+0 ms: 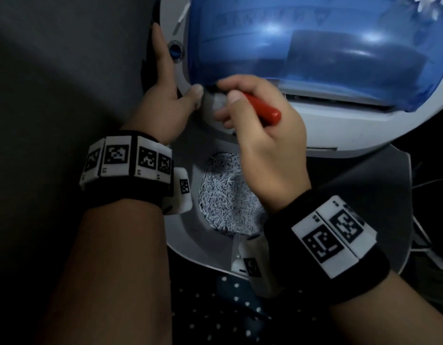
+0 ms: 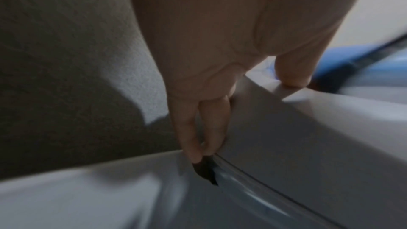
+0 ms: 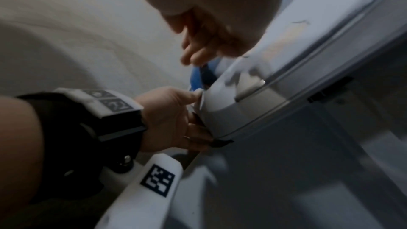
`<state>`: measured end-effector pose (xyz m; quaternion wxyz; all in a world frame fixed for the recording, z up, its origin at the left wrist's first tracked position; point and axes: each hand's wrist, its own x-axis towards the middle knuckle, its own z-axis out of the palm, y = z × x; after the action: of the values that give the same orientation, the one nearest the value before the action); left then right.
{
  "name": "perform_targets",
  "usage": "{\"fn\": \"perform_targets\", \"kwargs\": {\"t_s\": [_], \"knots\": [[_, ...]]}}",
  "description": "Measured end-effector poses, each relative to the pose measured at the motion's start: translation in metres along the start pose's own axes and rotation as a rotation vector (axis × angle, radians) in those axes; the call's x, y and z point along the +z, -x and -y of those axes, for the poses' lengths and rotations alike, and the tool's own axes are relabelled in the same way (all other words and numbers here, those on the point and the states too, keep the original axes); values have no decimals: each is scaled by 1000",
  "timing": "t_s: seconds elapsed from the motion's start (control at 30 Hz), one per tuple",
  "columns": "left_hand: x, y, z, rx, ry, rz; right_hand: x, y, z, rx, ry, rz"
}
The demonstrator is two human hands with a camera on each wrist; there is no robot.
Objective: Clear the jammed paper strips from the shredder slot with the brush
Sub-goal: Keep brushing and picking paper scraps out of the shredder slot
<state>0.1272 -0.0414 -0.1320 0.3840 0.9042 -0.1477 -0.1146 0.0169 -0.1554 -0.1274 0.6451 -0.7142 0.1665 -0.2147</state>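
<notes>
The shredder (image 1: 339, 125) has a pale grey body and a translucent blue cover (image 1: 314, 46). Its slot (image 1: 327, 98) runs under the cover's front edge, with bits of paper showing along it. My right hand (image 1: 265, 145) grips a red-handled brush (image 1: 262, 108) like a pen. The dark bristles (image 1: 213, 87) sit at the slot's left end. My left hand (image 1: 165, 95) lies along the shredder's left side with straight fingers (image 2: 193, 137), thumb pressed on the front corner. In the right wrist view the left hand (image 3: 171, 119) braces that corner under my right hand (image 3: 209, 32).
A heap of shredded paper (image 1: 227, 192) lies in the grey bin (image 1: 352, 200) below the shredder head. A round blue button (image 1: 175, 49) sits by my left fingers. Dark dotted cloth (image 1: 227, 314) is at the bottom, cables (image 1: 424, 232) at the right, a wall at the left.
</notes>
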Motion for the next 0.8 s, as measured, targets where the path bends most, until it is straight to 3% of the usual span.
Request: {"fn": "perform_targets", "kwargs": {"t_s": [0.07,0.23,0.37,0.57,0.67,0.73,0.8], "knots": [[0,1,-1,-5,11,9,0,-1,-3,25,36,-2],[-1,2,-3,-31,22,14,-13,-7,-5,-7,79,-261],[-1,0,-1,-20,12,8,1,-1,-3,-27,52,-33],[0,0,1,-17,24,6,-7,-7,-8,10,89,-225],[-1,-1,1,-17,27,12,-2,-1,3,-55,5,-114],[0,0,0,-23,30,12,4,1,-1,-20,3,-30],[0,1,0,-16,34,7,4,-3,-8,60,-1,-77]]}}
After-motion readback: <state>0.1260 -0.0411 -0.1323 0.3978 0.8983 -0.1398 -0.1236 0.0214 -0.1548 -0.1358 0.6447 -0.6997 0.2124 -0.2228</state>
